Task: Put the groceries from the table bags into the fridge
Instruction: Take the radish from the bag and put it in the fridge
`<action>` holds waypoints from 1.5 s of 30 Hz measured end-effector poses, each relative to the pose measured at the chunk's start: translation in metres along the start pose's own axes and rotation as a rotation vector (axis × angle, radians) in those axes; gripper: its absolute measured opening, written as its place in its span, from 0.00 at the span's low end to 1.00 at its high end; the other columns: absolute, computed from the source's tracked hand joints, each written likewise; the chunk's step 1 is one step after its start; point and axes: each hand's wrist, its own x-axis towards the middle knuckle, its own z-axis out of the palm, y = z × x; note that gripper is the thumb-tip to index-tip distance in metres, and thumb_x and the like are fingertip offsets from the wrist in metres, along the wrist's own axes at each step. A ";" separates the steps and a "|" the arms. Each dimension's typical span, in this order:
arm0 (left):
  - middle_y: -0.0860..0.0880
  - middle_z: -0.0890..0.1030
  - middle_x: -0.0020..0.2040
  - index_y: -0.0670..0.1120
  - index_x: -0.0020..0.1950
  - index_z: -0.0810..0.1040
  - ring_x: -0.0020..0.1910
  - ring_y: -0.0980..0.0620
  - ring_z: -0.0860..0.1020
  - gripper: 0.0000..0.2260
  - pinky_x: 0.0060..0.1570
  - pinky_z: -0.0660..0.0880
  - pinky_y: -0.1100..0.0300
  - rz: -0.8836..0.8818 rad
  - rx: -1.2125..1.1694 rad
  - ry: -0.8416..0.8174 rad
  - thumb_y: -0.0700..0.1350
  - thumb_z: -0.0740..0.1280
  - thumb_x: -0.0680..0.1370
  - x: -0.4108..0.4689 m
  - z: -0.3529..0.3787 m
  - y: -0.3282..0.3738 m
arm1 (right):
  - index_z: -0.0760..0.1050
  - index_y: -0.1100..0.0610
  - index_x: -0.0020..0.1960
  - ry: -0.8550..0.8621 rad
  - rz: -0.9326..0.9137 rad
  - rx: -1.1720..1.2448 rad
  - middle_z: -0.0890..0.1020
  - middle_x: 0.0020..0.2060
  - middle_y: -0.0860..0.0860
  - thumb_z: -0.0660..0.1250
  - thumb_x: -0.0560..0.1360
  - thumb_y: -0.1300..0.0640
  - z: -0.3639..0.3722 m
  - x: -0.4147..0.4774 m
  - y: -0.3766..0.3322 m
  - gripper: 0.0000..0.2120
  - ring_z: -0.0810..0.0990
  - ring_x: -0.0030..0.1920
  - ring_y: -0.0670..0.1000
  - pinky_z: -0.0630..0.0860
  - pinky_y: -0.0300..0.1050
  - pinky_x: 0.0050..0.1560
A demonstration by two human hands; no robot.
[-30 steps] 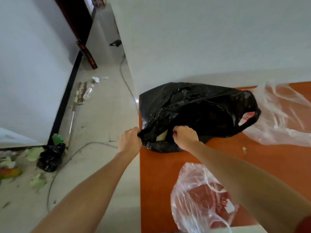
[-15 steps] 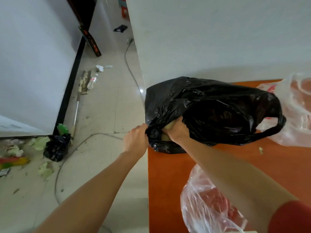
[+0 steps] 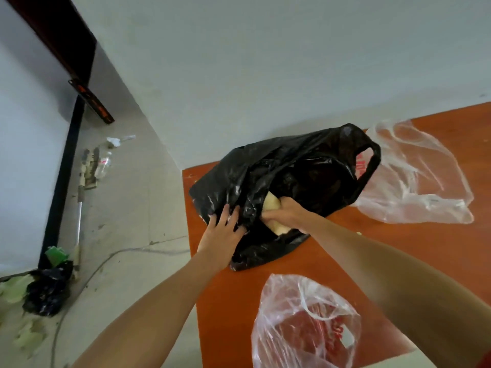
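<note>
The black bag (image 3: 305,176) lies in the middle of the frame on the orange table (image 3: 398,248), shiny and crumpled, with its mouth toward me. In the mouth my right hand (image 3: 287,216) curls its fingers round a pale yellow lump (image 3: 271,203); what it is I cannot tell. My left hand (image 3: 221,232) rests on the bag's left side with fingers nearly straight and spread. Black plastic hides the rest inside. I count three bags on the table: the black one, a clear bag (image 3: 419,181) at the right, and a second clear bag (image 3: 305,325) at the lower centre.
</note>
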 end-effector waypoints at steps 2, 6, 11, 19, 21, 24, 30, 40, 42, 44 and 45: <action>0.41 0.44 0.79 0.49 0.78 0.52 0.77 0.37 0.43 0.34 0.73 0.53 0.41 -0.028 0.004 -0.101 0.48 0.66 0.77 0.006 0.009 0.004 | 0.67 0.57 0.70 -0.043 -0.002 -0.106 0.76 0.61 0.52 0.77 0.60 0.43 -0.013 -0.006 0.013 0.43 0.75 0.61 0.55 0.75 0.49 0.59; 0.42 0.48 0.79 0.47 0.78 0.54 0.77 0.38 0.47 0.31 0.72 0.57 0.44 -0.077 -0.031 -0.192 0.45 0.64 0.78 0.013 0.023 0.001 | 0.58 0.55 0.74 -0.069 0.028 -0.460 0.71 0.67 0.54 0.75 0.63 0.43 -0.034 -0.017 0.047 0.46 0.72 0.64 0.57 0.74 0.49 0.57; 0.43 0.54 0.78 0.47 0.77 0.56 0.76 0.40 0.51 0.29 0.70 0.62 0.47 -0.123 -0.139 -0.210 0.42 0.63 0.77 0.022 0.029 0.001 | 0.47 0.60 0.78 -0.068 0.028 -0.577 0.62 0.75 0.59 0.77 0.66 0.47 -0.028 -0.021 0.081 0.53 0.65 0.72 0.58 0.66 0.47 0.68; 0.41 0.66 0.71 0.38 0.64 0.71 0.68 0.41 0.67 0.23 0.63 0.71 0.50 -0.317 -0.492 0.201 0.46 0.71 0.74 0.019 -0.006 0.022 | 0.49 0.52 0.77 0.249 -0.155 -0.779 0.69 0.67 0.59 0.76 0.65 0.39 0.004 -0.015 0.063 0.51 0.73 0.64 0.62 0.75 0.54 0.56; 0.40 0.60 0.75 0.37 0.55 0.76 0.73 0.39 0.61 0.15 0.65 0.69 0.47 -0.218 -0.433 0.321 0.43 0.72 0.73 0.023 -0.015 0.023 | 0.55 0.52 0.74 0.227 -0.151 -0.733 0.73 0.64 0.58 0.76 0.66 0.41 -0.003 -0.015 0.065 0.45 0.75 0.61 0.61 0.75 0.52 0.52; 0.42 0.52 0.78 0.40 0.61 0.73 0.75 0.41 0.55 0.16 0.67 0.67 0.48 -0.147 -0.362 0.198 0.41 0.69 0.75 0.045 -0.029 0.016 | 0.59 0.48 0.72 0.212 -0.210 -0.666 0.75 0.62 0.54 0.75 0.65 0.41 -0.019 -0.026 0.072 0.41 0.76 0.60 0.59 0.75 0.50 0.51; 0.42 0.65 0.71 0.40 0.74 0.60 0.66 0.40 0.66 0.29 0.58 0.72 0.47 -0.309 -0.414 -0.072 0.38 0.67 0.75 0.079 -0.024 -0.012 | 0.60 0.47 0.71 0.266 -0.318 -0.598 0.77 0.57 0.47 0.72 0.60 0.40 -0.041 -0.062 0.086 0.42 0.78 0.55 0.51 0.75 0.46 0.47; 0.41 0.64 0.69 0.42 0.66 0.68 0.64 0.40 0.68 0.22 0.56 0.74 0.48 -0.240 -0.391 -0.172 0.49 0.68 0.75 0.047 -0.010 -0.023 | 0.61 0.46 0.70 0.299 -0.403 -0.403 0.79 0.54 0.46 0.69 0.59 0.38 -0.048 -0.067 0.051 0.42 0.79 0.51 0.52 0.77 0.52 0.49; 0.43 0.67 0.67 0.44 0.62 0.71 0.61 0.42 0.71 0.20 0.53 0.75 0.48 -0.216 -0.472 -0.070 0.52 0.68 0.75 0.033 -0.023 -0.033 | 0.62 0.47 0.70 0.311 -0.393 -0.420 0.79 0.53 0.46 0.71 0.61 0.40 -0.044 -0.067 0.035 0.40 0.79 0.50 0.53 0.76 0.50 0.47; 0.47 0.69 0.65 0.46 0.62 0.73 0.58 0.44 0.74 0.20 0.52 0.76 0.50 -0.182 -0.544 0.069 0.55 0.68 0.75 0.015 -0.037 -0.042 | 0.62 0.48 0.69 0.330 -0.374 -0.448 0.78 0.52 0.47 0.71 0.62 0.41 -0.041 -0.072 0.019 0.39 0.79 0.48 0.53 0.76 0.49 0.44; 0.49 0.71 0.64 0.46 0.61 0.75 0.57 0.46 0.75 0.18 0.51 0.75 0.51 -0.181 -0.564 0.146 0.55 0.67 0.76 0.005 -0.043 -0.046 | 0.62 0.49 0.69 0.349 -0.373 -0.470 0.78 0.51 0.47 0.71 0.62 0.41 -0.040 -0.075 0.012 0.39 0.79 0.47 0.54 0.77 0.49 0.44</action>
